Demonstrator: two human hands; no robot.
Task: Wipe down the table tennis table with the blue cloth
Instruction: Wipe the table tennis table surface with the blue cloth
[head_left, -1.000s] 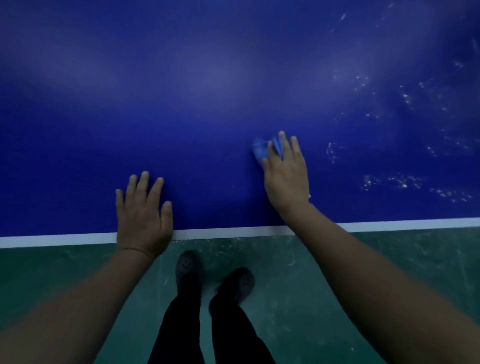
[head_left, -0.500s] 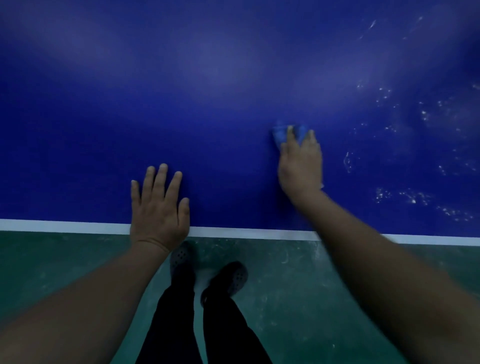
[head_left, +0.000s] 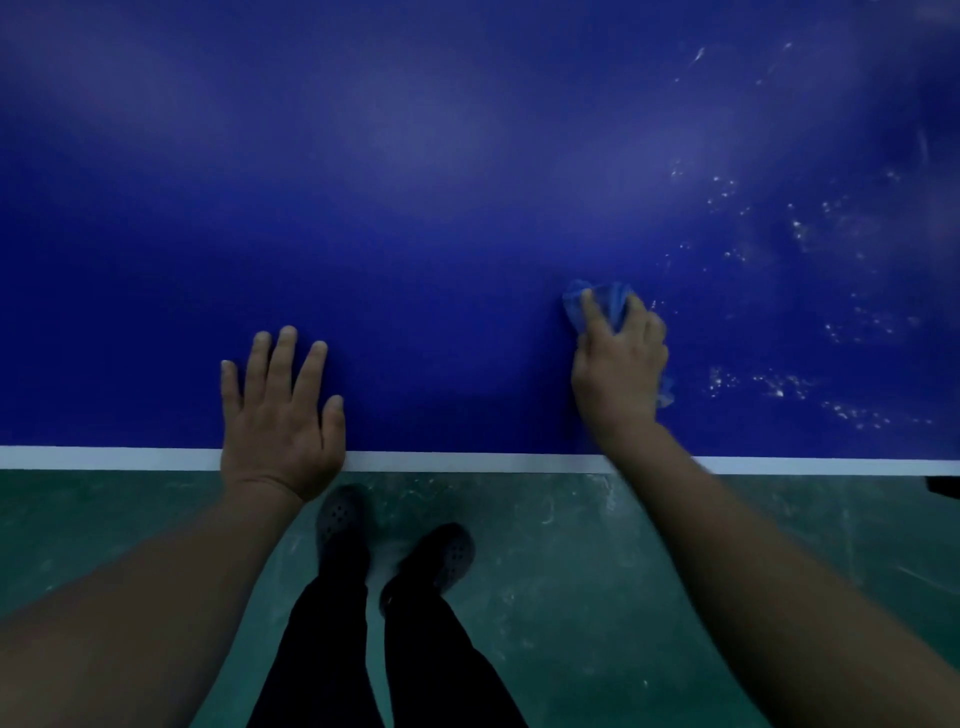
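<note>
The person stands at the near edge of the dark blue table tennis table (head_left: 415, 208) and leans over it with both arms stretched forward. The left hand (head_left: 280, 410) lies flat on the table top with its fingers straight and a little spread, and the heel of the palm covers the white border line (head_left: 457, 461) that runs along the table edge. This hand holds nothing.

The right hand (head_left: 618, 364) is at about 3 o'clock from the left one, well apart from it, and a bit farther in from the edge. Its fingers are curled over the crumpled light blue cloth (head_left: 605, 304) and press it against the table. The cloth shows in front of the fingertips, at 12 o'clock of the hand, and a small corner comes out beside the palm at about 4 o'clock.

Many small white specks (head_left: 769, 382) are scattered on the table surface from 1 o'clock to 4 o'clock of the right hand.

Below the table edge there is the scuffed green floor (head_left: 675, 571). The person's dark perforated clogs (head_left: 340, 519) and black trousers (head_left: 332, 649) show between the two forearms.
</note>
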